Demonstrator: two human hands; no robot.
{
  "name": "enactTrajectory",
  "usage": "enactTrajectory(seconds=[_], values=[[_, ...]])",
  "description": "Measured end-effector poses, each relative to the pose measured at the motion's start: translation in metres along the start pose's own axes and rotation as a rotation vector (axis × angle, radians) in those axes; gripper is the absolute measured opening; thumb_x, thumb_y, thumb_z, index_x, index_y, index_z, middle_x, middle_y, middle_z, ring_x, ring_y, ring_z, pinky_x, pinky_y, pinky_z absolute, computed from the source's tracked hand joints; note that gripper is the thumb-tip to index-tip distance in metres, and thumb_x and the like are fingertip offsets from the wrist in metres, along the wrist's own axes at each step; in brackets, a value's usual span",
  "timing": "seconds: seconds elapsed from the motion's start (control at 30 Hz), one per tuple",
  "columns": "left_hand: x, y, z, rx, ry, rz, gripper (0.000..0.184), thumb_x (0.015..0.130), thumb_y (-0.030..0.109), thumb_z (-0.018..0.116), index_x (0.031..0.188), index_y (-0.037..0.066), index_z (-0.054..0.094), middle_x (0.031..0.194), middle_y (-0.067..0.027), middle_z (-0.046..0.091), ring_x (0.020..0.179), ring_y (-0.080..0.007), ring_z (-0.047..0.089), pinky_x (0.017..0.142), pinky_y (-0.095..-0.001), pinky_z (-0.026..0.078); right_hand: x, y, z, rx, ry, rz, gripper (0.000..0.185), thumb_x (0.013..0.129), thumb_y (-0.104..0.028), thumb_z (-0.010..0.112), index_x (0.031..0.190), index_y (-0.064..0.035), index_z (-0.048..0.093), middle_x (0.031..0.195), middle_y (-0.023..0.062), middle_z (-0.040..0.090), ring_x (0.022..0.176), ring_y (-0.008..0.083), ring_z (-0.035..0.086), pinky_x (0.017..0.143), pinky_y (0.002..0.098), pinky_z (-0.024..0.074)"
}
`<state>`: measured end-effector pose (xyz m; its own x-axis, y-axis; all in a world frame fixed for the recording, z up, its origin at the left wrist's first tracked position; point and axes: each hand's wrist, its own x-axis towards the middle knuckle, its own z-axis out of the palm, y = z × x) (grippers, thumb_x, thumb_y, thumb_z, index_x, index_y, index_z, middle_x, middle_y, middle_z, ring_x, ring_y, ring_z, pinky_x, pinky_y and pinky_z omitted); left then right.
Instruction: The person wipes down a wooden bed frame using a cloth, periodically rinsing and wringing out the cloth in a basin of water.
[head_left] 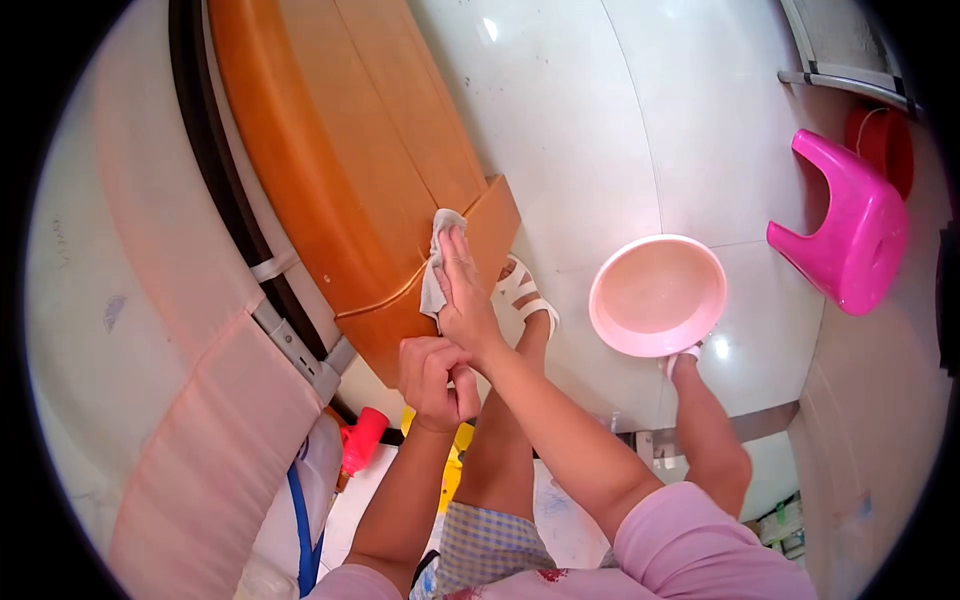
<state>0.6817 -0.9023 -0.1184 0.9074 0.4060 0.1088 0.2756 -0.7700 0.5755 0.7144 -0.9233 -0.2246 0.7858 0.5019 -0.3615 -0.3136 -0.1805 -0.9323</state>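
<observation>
A thin grey-white cloth lies against the orange-brown wooden panel, near its lower corner. My right hand presses the cloth to the wood, fingers stretched along it and pointing up the view. Just below, my left hand is closed with its fingers curled, close by or touching my right wrist; nothing shows in it. Whether the two touch I cannot tell.
A pink basin stands on the tiled floor by my feet in white sandals. Further right are a magenta plastic stool and a red bucket. A dark rail with pale pink fabric runs along the left.
</observation>
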Motion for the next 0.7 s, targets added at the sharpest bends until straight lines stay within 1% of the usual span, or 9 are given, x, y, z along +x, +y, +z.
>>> enactTrajectory(seconds=[0.07, 0.1, 0.2, 0.3, 0.37, 0.47, 0.57, 0.63, 0.7], values=[[0.000, 0.001, 0.000, -0.008, 0.001, -0.017, 0.018, 0.062, -0.009, 0.048, 0.076, 0.000, 0.056, 0.073, -0.0127, 0.056, 0.067, -0.0273, 0.054, 0.060, -0.0326, 0.045, 0.000, 0.002, 0.001, 0.023, -0.012, 0.007, 0.048, 0.099, -0.017, 0.039, 0.141, 0.0046, 0.029, 0.147, 0.0290, 0.026, 0.136, 0.0444, 0.025, 0.112, 0.0466, 0.0230], [0.000, 0.000, -0.001, -0.008, 0.002, -0.024, 0.018, 0.062, -0.009, 0.048, 0.076, 0.000, 0.056, 0.073, -0.0127, 0.056, 0.067, -0.0273, 0.054, 0.060, -0.0326, 0.045, 0.008, 0.008, 0.002, 0.020, -0.018, 0.009, 0.048, 0.099, -0.017, 0.039, 0.141, 0.0046, 0.029, 0.147, 0.0290, 0.026, 0.136, 0.0444, 0.025, 0.112, 0.0466, 0.0230], [0.000, 0.001, -0.001, 0.040, -0.017, -0.042, 0.018, 0.062, -0.006, 0.049, 0.076, 0.001, 0.056, 0.072, -0.0126, 0.056, 0.066, -0.0274, 0.054, 0.060, -0.0332, 0.045, 0.044, 0.036, 0.003, -0.037, -0.056, 0.134, 0.051, 0.099, -0.017, 0.040, 0.141, 0.0062, 0.026, 0.147, 0.0299, 0.024, 0.138, 0.0451, 0.021, 0.113, 0.0468, 0.0214], [0.001, 0.003, 0.002, 0.104, -0.004, -0.029, 0.017, 0.062, -0.003, 0.049, 0.077, 0.001, 0.057, 0.073, -0.0128, 0.057, 0.066, -0.0274, 0.054, 0.061, -0.0342, 0.046, 0.026, 0.029, 0.002, -0.069, -0.081, 0.120, 0.051, 0.099, -0.018, 0.041, 0.141, 0.0066, 0.026, 0.148, 0.0305, 0.023, 0.138, 0.0456, 0.020, 0.113, 0.0475, 0.0207], [0.002, 0.008, 0.003, 0.137, -0.010, -0.086, 0.018, 0.062, -0.004, 0.050, 0.078, 0.001, 0.057, 0.074, -0.0136, 0.058, 0.066, -0.0276, 0.054, 0.062, -0.0341, 0.046, 0.007, 0.014, -0.008, 0.101, -0.120, 0.036, 0.053, 0.097, -0.015, 0.045, 0.141, 0.0073, 0.025, 0.148, 0.0319, 0.020, 0.139, 0.0457, 0.018, 0.114, 0.0476, 0.0195], [0.001, 0.009, 0.005, 0.146, 0.008, -0.110, 0.018, 0.063, -0.005, 0.052, 0.079, -0.001, 0.058, 0.075, -0.0147, 0.058, 0.067, -0.0276, 0.054, 0.064, -0.0352, 0.045, 0.006, 0.002, -0.014, 0.057, -0.160, 0.079, 0.055, 0.096, -0.014, 0.047, 0.140, 0.0091, 0.025, 0.147, 0.0332, 0.020, 0.140, 0.0454, 0.016, 0.114, 0.0476, 0.0196], [-0.001, 0.006, 0.007, 0.137, 0.041, -0.061, 0.018, 0.061, -0.006, 0.050, 0.077, -0.001, 0.057, 0.075, -0.0150, 0.057, 0.068, -0.0264, 0.053, 0.062, -0.0354, 0.043, 0.029, 0.034, -0.013, -0.005, -0.179, 0.126, 0.056, 0.097, -0.018, 0.046, 0.140, 0.0101, 0.023, 0.147, 0.0337, 0.020, 0.140, 0.0449, 0.016, 0.114, 0.0472, 0.0191], [-0.006, 0.005, 0.008, 0.197, 0.073, -0.040, 0.019, 0.060, -0.005, 0.048, 0.077, -0.001, 0.057, 0.075, -0.0147, 0.057, 0.068, -0.0258, 0.053, 0.062, -0.0353, 0.042, 0.056, 0.070, -0.012, -0.048, -0.204, 0.247, 0.058, 0.098, -0.022, 0.044, 0.141, 0.0095, 0.023, 0.148, 0.0326, 0.020, 0.140, 0.0441, 0.016, 0.114, 0.0462, 0.0183], [-0.004, 0.011, 0.011, 0.248, 0.108, -0.052, 0.018, 0.063, -0.005, 0.048, 0.078, 0.000, 0.056, 0.078, -0.0135, 0.056, 0.068, -0.0251, 0.052, 0.064, -0.0350, 0.042, 0.067, 0.095, -0.015, -0.039, -0.229, 0.239, 0.059, 0.099, -0.026, 0.043, 0.141, 0.0090, 0.022, 0.149, 0.0311, 0.019, 0.140, 0.0426, 0.017, 0.115, 0.0449, 0.0178]])
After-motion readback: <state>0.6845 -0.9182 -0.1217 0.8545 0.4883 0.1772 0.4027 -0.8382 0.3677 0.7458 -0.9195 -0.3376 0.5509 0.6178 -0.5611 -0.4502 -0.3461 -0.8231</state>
